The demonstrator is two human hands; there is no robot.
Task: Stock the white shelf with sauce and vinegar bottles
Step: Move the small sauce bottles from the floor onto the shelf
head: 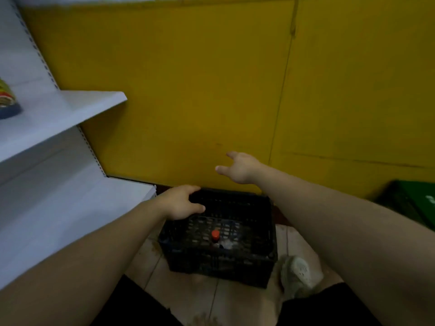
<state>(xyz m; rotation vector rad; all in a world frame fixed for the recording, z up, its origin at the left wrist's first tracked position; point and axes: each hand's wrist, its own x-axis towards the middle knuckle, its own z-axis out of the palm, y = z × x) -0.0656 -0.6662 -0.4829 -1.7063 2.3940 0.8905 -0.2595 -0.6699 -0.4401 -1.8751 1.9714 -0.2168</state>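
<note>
Below, left hand [180,203] gripping black crate [223,267] rim, right hand [242,169] fingers [233,156] splayed

I can read nothing here: the packet [8,97] up left of the black crate [211,264] is blurred, as is the white mark [430,198] on the green crate [409,205] to its right.
</note>
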